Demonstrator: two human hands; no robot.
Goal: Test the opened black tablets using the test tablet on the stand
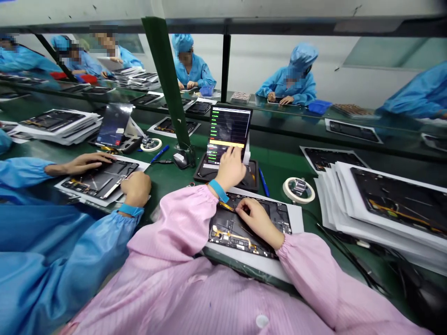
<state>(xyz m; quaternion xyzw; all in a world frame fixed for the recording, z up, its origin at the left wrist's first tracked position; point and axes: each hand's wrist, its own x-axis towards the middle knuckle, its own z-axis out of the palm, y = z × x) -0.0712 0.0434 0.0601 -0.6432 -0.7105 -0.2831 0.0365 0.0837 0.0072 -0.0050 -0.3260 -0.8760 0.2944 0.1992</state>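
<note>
The open tablet chassis (pixel 249 228) lies flat on a white sheet directly before the person, its board and amber flex cables facing up for access. The right hand (pixel 257 221) rests on it, fingers curled toward the board; whether they grip a part cannot be told. The left hand (pixel 230 170), with a blue wrist strap (pixel 218 191), reaches forward, fingers partly open against a lit display (pixel 228 128), holding nothing visible. The display stands propped in a black tray (pixel 252 177), angled toward the person for viewing. To the right lie a tape roll (pixel 298 190) and a stack of sheet-backed panels (pixel 394 204). To the left, a co-worker's hand (pixel 136 188) rests at the edge of a similar panel (pixel 99 179).
</note>
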